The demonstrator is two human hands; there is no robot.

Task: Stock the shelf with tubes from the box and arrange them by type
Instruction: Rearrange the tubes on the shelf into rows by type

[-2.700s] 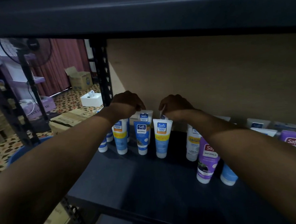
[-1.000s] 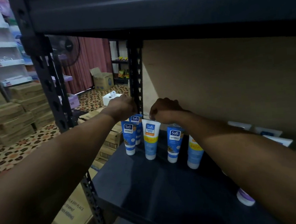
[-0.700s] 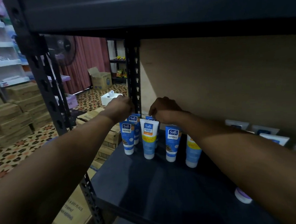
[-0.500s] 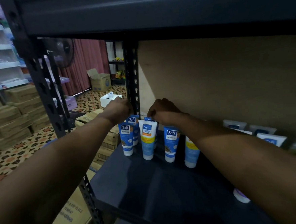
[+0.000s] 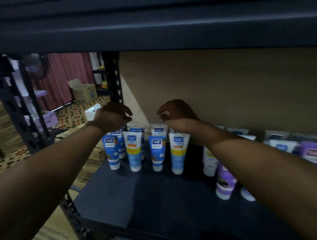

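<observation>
The near half of the shelf board point(image 5: 150, 204) is bare. Blue tubes point(image 5: 134, 153) stand in rows far left; purple tubes point(image 5: 224, 180) block the right. The upper shelf point(image 5: 147, 27) limits headroom.

Blue-and-white tubes point(image 5: 157, 152), some yellow-banded; one purple tube point(image 5: 224, 180); dark, perhaps navy, shelf point(image 5: 159, 204).
</observation>
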